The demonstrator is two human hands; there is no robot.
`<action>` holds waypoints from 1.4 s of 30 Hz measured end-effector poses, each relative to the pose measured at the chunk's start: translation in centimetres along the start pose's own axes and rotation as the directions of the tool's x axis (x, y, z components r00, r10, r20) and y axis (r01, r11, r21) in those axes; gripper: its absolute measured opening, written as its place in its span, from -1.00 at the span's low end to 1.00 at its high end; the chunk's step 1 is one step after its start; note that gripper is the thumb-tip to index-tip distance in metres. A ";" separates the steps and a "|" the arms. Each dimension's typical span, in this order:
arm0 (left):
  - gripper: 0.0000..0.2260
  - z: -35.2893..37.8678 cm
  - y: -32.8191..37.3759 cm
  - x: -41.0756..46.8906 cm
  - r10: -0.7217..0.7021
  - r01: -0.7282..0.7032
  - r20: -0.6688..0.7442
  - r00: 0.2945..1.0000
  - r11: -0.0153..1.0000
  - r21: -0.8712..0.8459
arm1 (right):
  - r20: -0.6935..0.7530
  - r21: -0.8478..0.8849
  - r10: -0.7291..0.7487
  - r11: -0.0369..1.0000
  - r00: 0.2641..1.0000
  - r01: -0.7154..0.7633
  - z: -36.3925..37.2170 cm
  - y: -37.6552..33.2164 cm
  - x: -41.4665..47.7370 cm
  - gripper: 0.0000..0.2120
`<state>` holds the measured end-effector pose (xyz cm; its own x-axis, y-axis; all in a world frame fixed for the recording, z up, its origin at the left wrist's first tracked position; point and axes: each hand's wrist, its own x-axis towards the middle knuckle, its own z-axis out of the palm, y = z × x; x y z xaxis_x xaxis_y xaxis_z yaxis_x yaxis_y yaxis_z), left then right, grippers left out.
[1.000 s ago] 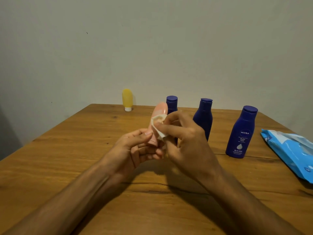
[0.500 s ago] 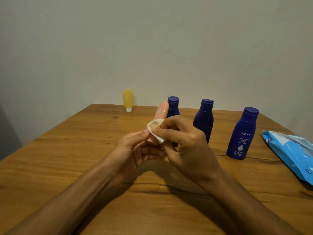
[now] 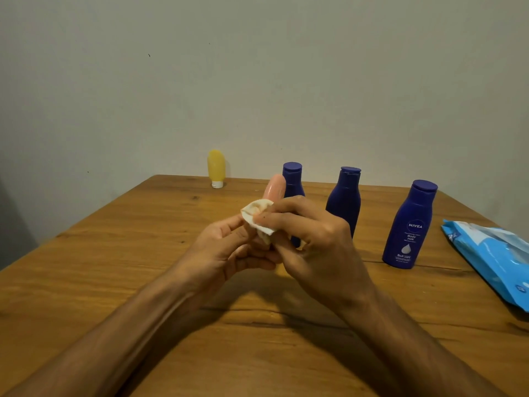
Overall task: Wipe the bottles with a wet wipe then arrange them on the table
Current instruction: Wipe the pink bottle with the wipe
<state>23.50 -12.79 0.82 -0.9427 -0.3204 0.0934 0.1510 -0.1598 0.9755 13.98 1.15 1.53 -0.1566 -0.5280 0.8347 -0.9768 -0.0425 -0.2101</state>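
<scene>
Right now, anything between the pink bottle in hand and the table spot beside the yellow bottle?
Nothing visible. The left hand holds the pink bottle, the right hand pinches the wipe on it; the table toward the yellow bottle is bare wood. The nearest blue bottle stands behind it, to the right.

You face a wooden table [image 3: 114, 282], warm brown with visible grain and dark cracks. Behind it stands a plain, pale grey-green wall [image 3: 257, 81]. The light is dim.
</scene>
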 end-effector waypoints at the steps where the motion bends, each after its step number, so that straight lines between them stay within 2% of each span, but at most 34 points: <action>1: -0.68 0.0 0.1 0.0 -0.005 0.005 0.020 1.000 1.000 0.000 | -0.023 -0.009 0.015 1.000 1.000 -0.015 0.0 0.1 0.0 -0.76; 5: -0.61 0.4 -0.1 0.0 -0.037 0.043 0.124 0.992 0.998 -0.048 | -0.107 -0.041 0.090 0.995 0.990 -0.095 -0.4 1.0 0.3 -0.75; 12: -0.71 1.0 -0.3 -0.3 0.039 -0.036 0.039 0.998 0.997 -0.067 | 0.129 0.046 0.006 0.999 0.992 -0.012 -0.7 0.5 0.3 -0.78; 14: -0.71 0.9 -0.2 -0.4 0.030 -0.028 0.049 0.998 0.998 -0.050 | 0.113 0.028 0.030 0.999 0.993 -0.033 -0.5 0.6 0.3 -0.78; 18: -0.66 1.1 -0.3 -0.2 -0.007 0.014 0.084 0.996 0.996 -0.085 | -0.015 -0.058 0.073 0.996 0.997 -0.074 -0.5 1.0 0.4 -0.79; 23: -0.69 0.9 -0.4 0.0 -0.005 0.009 0.023 1.000 0.987 -0.161 | 0.119 0.013 -0.025 1.000 0.993 0.023 -1.1 0.9 0.3 -0.78; 25: -0.69 0.4 -0.2 -0.1 -0.013 0.024 0.086 0.996 0.991 -0.131 | 0.077 -0.006 -0.004 1.000 0.997 0.005 -1.0 1.0 0.3 -0.76; 28: -0.63 0.3 -0.1 -0.2 -0.061 0.076 0.230 0.971 0.995 -0.059 | -0.032 -0.068 0.099 0.993 0.995 -0.101 -0.8 1.4 0.4 -0.75; 31: -0.62 0.6 -0.2 -0.1 -0.097 0.106 0.238 0.966 0.994 -0.027 | -0.058 -0.078 0.161 0.983 0.985 -0.165 -0.7 1.6 0.3 -0.75; 33: -0.66 0.8 -0.3 -0.2 -0.096 0.095 0.220 0.971 0.995 0.014 | -0.020 -0.083 0.140 0.986 0.990 -0.141 -0.6 1.2 0.3 -0.76; 38: -0.77 1.0 -0.3 -0.3 -0.061 0.054 0.120 0.991 0.997 0.060 | 0.167 -0.081 -0.028 0.996 0.986 0.042 -0.9 0.4 0.4 -0.73; 40: -0.76 0.8 -0.4 -0.3 -0.072 0.065 0.112 0.991 0.996 0.066 | 0.153 -0.107 -0.048 0.992 0.987 0.064 -1.1 0.6 0.5 -0.72; 42: -0.67 0.6 -0.3 -0.2 -0.089 0.075 0.157 0.984 0.993 0.096 | 0.075 -0.149 -0.017 0.988 0.997 0.028 -1.3 0.8 0.5 -0.71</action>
<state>23.44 -12.13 0.57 -0.9874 -0.1542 0.0360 0.0508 -0.0933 0.9943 12.89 1.90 2.45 -0.1285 -0.5891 0.7978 -0.9917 0.0698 -0.1083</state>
